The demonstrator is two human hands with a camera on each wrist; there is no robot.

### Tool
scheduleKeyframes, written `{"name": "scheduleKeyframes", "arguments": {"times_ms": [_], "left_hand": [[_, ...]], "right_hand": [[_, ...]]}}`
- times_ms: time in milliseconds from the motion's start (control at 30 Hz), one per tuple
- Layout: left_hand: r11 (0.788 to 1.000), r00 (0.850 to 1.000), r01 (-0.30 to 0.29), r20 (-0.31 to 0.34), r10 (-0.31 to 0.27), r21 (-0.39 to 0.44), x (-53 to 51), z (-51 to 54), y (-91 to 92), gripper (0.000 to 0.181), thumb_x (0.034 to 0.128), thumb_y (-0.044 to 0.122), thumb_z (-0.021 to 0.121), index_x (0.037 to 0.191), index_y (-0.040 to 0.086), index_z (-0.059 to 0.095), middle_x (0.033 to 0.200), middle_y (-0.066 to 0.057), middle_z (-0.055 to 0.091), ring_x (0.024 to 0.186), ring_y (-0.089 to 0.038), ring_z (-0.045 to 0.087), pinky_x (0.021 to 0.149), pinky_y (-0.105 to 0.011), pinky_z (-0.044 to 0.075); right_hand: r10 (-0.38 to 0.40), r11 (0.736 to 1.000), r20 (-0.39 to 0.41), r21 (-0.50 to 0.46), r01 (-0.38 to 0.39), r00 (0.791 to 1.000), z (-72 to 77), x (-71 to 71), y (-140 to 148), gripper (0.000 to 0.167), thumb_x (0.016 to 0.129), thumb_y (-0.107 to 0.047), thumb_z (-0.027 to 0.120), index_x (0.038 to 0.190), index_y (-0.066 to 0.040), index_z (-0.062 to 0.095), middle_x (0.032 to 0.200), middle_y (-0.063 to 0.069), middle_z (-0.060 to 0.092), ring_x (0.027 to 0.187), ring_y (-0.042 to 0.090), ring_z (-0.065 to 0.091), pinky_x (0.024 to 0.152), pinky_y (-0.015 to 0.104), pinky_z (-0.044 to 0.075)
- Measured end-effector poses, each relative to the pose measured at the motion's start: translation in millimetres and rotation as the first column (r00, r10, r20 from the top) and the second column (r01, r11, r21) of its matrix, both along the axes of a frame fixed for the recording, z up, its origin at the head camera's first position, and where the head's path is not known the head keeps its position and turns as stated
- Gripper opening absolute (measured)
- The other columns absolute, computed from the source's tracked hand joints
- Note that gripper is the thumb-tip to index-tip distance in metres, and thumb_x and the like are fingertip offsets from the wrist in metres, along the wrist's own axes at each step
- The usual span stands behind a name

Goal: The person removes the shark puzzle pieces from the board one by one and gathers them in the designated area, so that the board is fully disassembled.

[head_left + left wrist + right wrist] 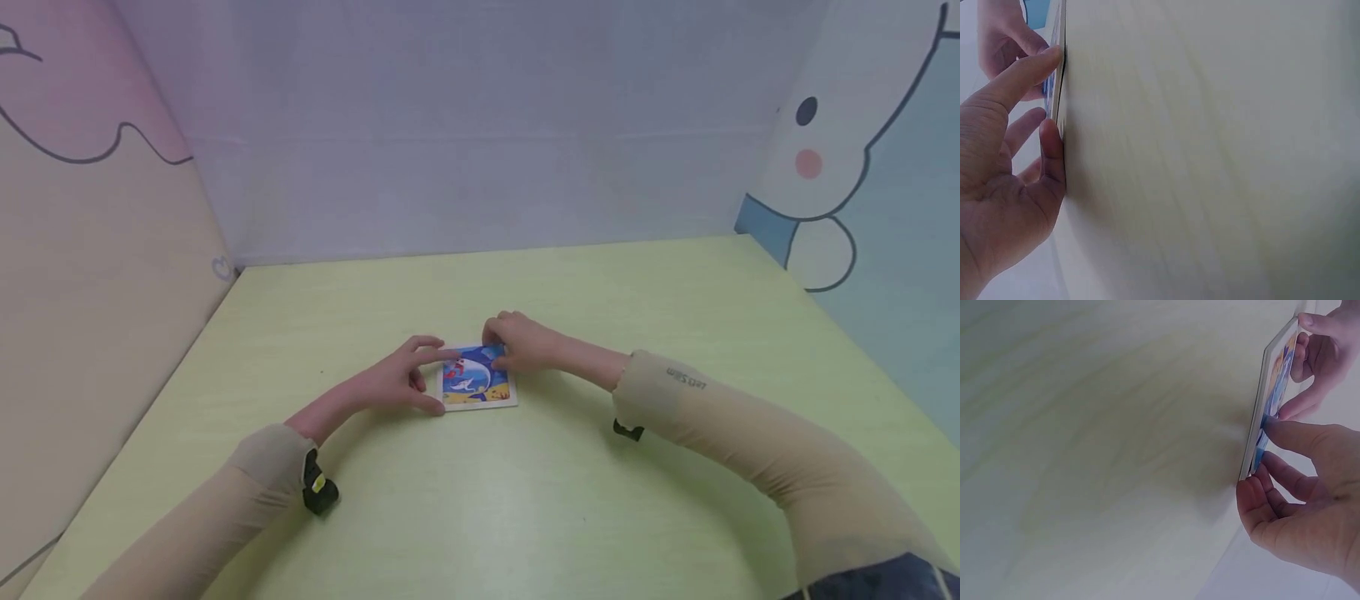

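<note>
Picture board [477, 382] flat on the pale surface [480, 500], squarish, no clear long axis; near edge of its white rim runs roughly side to side. It lies between the hands, which both touch it, so neither is plainly nearer. Left hand [393, 377] comes from the left: thumb at the near left corner, index finger reaching over the far left part of the picture, thumb and index well apart, bracing rather than clamped. Right hand [525, 343] holds the far right corner, thumb on the picture, other fingers curled by the edge; exact contact underneath hidden. Key relation, as judged: opposed contacts, left side against far right corner.
</note>
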State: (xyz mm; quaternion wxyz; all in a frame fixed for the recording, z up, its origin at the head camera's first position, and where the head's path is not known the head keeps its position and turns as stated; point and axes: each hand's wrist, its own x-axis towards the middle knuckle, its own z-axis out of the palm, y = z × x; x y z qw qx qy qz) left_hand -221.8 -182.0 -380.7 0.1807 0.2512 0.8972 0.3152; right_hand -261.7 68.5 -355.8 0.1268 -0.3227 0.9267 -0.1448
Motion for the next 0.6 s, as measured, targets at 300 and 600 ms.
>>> {"name": "scheduleKeyframes", "arguments": {"times_ms": [300,600], "left_hand": [[1.0,0.999,-0.006,0.048,0.007,-0.021,1.6,1.1,3.3,0.078,0.0793,0.029,0.083,0.148,0.027,0.046,0.159,-0.011,0.019,0.082,-0.015,0.054,0.075,-0.025,0.047],[1.0,0.999,-0.011,0.031,0.011,-0.022,2.5,1.4,4.1,0.078,0.0792,0.028,0.083,0.148,0.025,0.046,0.158,-0.013,0.02,0.08,-0.015,0.053,0.073,-0.023,0.046]], "right_hand": [[0.049,0.996,0.014,-0.069,-0.048,0.999,-2.8,-3.1,6.1,0.032,0.089,-0.015,0.072,0.118,-0.004,0.064,0.108,0.011,0.061,0.101,0.022,0.057,0.092,0.035,0.049],[0.125,0.986,0.019,-0.116,-0.122,0.992,-1.2,-9.1,14.5,0.032,0.089,-0.01,0.071,0.12,-0.005,0.067,0.112,0.011,0.065,0.104,0.022,0.062,0.092,0.034,0.053]]}}
